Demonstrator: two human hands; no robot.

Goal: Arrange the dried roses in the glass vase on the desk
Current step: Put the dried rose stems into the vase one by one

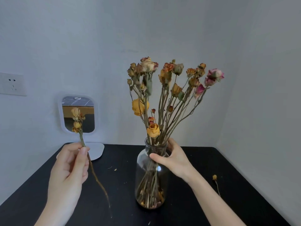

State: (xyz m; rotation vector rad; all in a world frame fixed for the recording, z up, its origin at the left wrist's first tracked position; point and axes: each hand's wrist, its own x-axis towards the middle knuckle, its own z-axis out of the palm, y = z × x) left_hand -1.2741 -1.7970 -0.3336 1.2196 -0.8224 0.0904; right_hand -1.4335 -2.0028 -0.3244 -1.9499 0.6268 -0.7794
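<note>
A home, looks like a bedroom corner. Black desk (pixel 123 160), small mirror (pixel 78 114), wall socket (pixel 13 84) on plain walls.

Clear glass vase (pixel 150 178) upright on black desk (pixel 195 168), dried roses (pixel 169 88) fanned inside, one stem (pixel 78 121) held left

No text, label, brand or number can be read anywhere. The white plastic wall socket (pixel 13 84) shows only its pin holes. The clear glass vase (pixel 146 185) and the white-framed table mirror (pixel 88 118) carry no lettering.
</note>
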